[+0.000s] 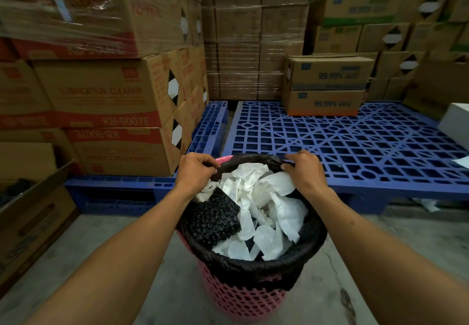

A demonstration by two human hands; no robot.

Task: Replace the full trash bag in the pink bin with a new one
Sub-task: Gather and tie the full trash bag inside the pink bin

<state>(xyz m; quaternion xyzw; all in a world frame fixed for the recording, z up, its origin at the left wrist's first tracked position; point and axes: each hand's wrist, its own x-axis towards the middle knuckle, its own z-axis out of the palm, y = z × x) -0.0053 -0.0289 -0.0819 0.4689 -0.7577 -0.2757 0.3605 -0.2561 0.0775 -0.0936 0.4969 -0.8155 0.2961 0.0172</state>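
A pink perforated bin (pixel 243 296) stands on the concrete floor right below me. A black trash bag (pixel 256 265) lines it, its edge rolled over the rim. Crumpled white paper (pixel 264 205) and a piece of black bubble wrap (pixel 215 219) fill the bag to the top. My left hand (pixel 196 169) pinches the bag's edge at the far left of the rim. On the far right of the rim, my right hand (pixel 305 169) grips the same rolled edge. A strip of pink rim shows between the hands.
Blue plastic pallets (pixel 355 142) lie just behind the bin. Stacked cardboard boxes (pixel 106 101) rise at the left and along the back, some shrink-wrapped. An open carton (pixel 33 213) sits at the near left. Bare concrete floor (pixel 380 235) surrounds the bin.
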